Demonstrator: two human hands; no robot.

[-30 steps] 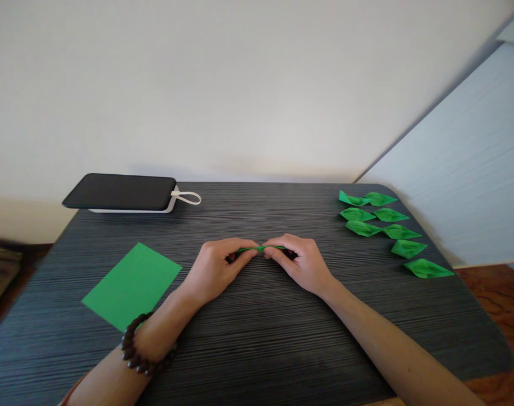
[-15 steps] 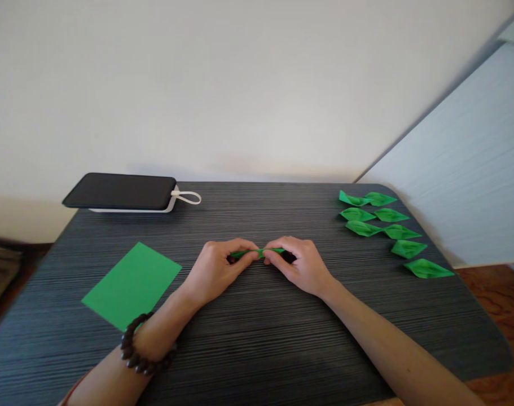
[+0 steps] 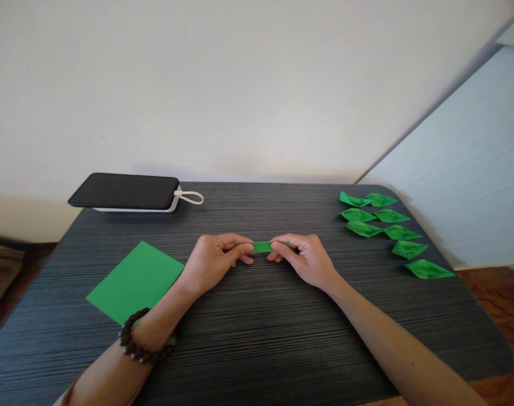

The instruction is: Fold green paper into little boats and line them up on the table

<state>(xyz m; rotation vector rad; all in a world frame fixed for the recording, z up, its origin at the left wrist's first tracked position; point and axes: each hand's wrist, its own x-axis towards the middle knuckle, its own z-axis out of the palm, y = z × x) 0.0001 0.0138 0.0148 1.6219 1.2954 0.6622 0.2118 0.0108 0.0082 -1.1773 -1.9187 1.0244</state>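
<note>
A narrow strip of folded green paper (image 3: 262, 247) is stretched between my two hands, over the middle of the dark table (image 3: 273, 349). My left hand (image 3: 216, 256) pinches its left end between thumb and fingers. At the right end, my right hand (image 3: 301, 259) grips it the same way. The fingers cover both ends, so only the flat middle shows. Beside my left forearm lies a flat green sheet of paper (image 3: 134, 282), partly behind the wrist with its dark bead bracelet (image 3: 134, 344).
Several folded green paper leaf shapes (image 3: 383, 231) lie in rows on the table's right side. At the back left, a black phone (image 3: 125, 190) rests on a white block with a white cord loop (image 3: 191, 197). A pale wall (image 3: 257, 84) stands behind the table.
My hands have drawn slightly apart along the folded paper. Its flat face now shows between them, where before a thin, pointed edge was pinched.
</note>
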